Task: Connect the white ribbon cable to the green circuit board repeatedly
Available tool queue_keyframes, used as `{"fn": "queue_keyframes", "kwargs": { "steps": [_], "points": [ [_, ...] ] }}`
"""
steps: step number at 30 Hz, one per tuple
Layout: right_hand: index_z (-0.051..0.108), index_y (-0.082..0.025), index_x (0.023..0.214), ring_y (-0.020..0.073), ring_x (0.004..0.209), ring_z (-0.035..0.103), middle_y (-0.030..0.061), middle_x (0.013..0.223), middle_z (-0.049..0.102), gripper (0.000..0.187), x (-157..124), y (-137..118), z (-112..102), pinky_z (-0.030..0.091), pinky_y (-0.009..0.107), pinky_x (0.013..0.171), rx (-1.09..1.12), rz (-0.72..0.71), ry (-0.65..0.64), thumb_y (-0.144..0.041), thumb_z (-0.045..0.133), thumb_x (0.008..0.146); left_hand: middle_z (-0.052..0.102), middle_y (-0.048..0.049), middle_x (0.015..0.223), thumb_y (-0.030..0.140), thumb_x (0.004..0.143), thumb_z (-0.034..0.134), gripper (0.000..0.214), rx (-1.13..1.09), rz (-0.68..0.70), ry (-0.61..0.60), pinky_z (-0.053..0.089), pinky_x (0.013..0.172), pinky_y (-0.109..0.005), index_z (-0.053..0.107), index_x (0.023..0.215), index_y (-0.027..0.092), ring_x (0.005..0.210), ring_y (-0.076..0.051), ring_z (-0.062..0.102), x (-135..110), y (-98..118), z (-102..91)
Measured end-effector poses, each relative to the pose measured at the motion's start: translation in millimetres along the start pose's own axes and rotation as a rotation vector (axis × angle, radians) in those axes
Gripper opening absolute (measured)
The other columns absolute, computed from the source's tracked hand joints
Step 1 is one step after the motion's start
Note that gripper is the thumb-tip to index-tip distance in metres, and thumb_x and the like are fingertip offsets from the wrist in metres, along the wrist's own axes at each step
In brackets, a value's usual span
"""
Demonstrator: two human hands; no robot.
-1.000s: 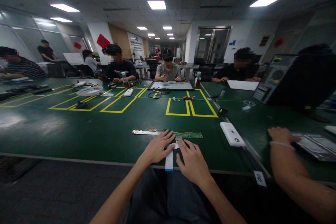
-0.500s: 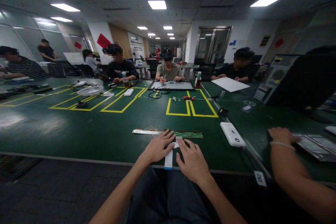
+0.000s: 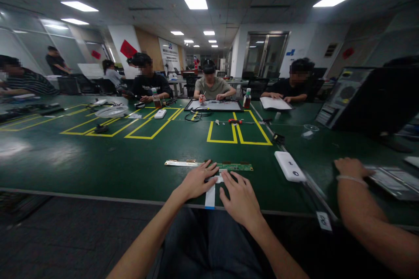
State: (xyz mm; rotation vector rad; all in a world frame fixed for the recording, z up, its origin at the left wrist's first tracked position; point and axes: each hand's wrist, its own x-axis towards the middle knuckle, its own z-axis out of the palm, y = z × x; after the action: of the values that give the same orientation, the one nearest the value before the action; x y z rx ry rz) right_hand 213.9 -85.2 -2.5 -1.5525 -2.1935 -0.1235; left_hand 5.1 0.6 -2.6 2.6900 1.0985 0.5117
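Two bare hands are positioned palm down over a long, narrow circuit board with a green right section and a silvery left section (image 3: 240,167), which lies crosswise on the green-topped desk (image 3: 98,157) near its front edge. The left hand (image 3: 196,181) has its fingertips at the middle of the board and its thumb over a flat white ribbon cable with a blue end (image 3: 210,194). The left grip is spread nearly flat, thumb apart from fingers, and encloses nothing. The right hand (image 3: 240,194) has its fingertips at the upper part of the cable, just below the board; its grip is likewise spread, thumb clear, enclosing nothing. Compared with one second earlier, both hands and the board hold nearly the same position, while the blue cable end has shifted slightly toward the board. Across the desk, the white sheet (image 3: 276,103) before the co-worker in dark clothing (image 3: 284,88) has moved leftward in view.
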Motion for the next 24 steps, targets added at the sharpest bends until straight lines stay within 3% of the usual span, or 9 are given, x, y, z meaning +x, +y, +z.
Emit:
{"fn": "queue_keyframes", "kwargs": {
  "steps": [12,16,20,24],
  "points": [
    [0.048,-0.019,0.154,0.0275,0.138,0.049,0.0083,0.154,0.055,0.054,-1.3,1.2,-1.8,0.040,0.047,0.114,0.020,-0.015,0.017,-0.030,0.049,0.101,0.044,-0.0045,0.163,0.049,0.108,0.037,0.056,-0.004,0.008,0.052,0.028,0.129,-0.048,0.044,0.158,0.025,0.157,-0.026,0.030,-3.3,7.2,-0.6],
    [0.057,-0.019,0.146,0.0262,0.131,0.054,0.0089,0.146,0.061,0.048,-5.3,2.7,0.6,0.046,0.043,0.109,0.060,0.007,0.085,-0.020,0.048,0.098,0.036,-0.0056,0.167,0.049,0.109,0.035,0.056,-0.025,-0.009,0.074,0.030,0.128,-0.048,0.040,0.160,0.026,0.158,-0.024,0.027,-4.6,8.1,-0.9],
    [0.066,-0.022,0.135,0.0262,0.126,0.058,0.0077,0.137,0.068,0.043,-8.0,4.4,1.8,0.049,0.043,0.105,0.112,-0.027,0.146,-0.014,0.049,0.096,0.034,-0.0018,0.168,0.043,0.109,0.038,0.048,-0.018,0.057,0.097,0.028,0.128,-0.051,0.048,0.155,0.033,0.159,-0.025,0.024,-6.4,13.1,-7.3],
    [0.071,-0.023,0.126,0.0254,0.123,0.059,0.0056,0.135,0.070,0.040,-11.7,5.9,0.1,0.049,0.042,0.104,0.177,-0.099,0.184,-0.011,0.049,0.094,0.032,0.0021,0.169,0.039,0.106,0.047,0.043,-0.006,0.156,0.040,0.026,0.129,-0.053,0.058,0.147,0.038,0.158,-0.027,0.028,-8.2,17.2,-13.6]
  ]
}}
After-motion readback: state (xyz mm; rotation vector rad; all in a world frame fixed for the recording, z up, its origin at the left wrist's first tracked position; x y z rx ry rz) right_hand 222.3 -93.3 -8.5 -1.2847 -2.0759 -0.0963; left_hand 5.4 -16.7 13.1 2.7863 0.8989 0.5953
